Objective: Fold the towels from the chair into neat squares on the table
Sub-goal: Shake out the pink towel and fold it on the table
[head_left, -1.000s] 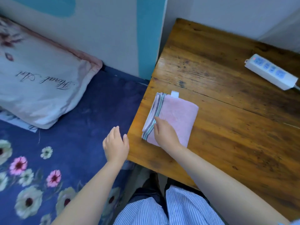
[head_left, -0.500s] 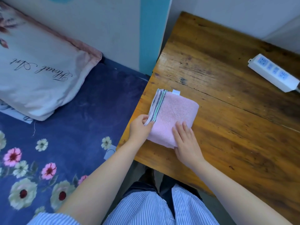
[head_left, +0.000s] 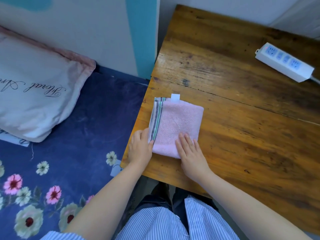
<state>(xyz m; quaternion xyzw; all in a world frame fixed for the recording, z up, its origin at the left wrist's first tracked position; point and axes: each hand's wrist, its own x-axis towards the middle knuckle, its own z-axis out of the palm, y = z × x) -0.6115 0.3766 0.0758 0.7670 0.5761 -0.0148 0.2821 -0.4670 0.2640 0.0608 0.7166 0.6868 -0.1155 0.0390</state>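
The left hand (head_left: 140,147) sits at the near left corner of the pink towel (head_left: 178,126), its grip closed lightly on the striped hem, thumb and fingers around the edge layers; exactly how many layers it holds cannot be told. The likely reason is to line up the loose striped edges so they stack flush. The right hand (head_left: 191,154) lies flat on the towel's near right part, fingers straight and together, pressing down without gripping anything; this looks meant to pin the fold and smooth the pile while the other hand adjusts the hem.

The towel is already folded into a compact near-square and rests on the worktop (head_left: 242,118), close to its left edge and near the person. A white label (head_left: 175,98) sticks out from its far edge, and the striped hem runs along the left side, slightly fanned. Judging by this, the fold is nearly done and only tidying remains.

Counted: one towel in view, two hands, one white power strip (head_left: 284,61) well apart at the far right of the worktop, one pillow (head_left: 34,94) on the blue floral bed cover (head_left: 72,153) to the left. No chair or further towels show.
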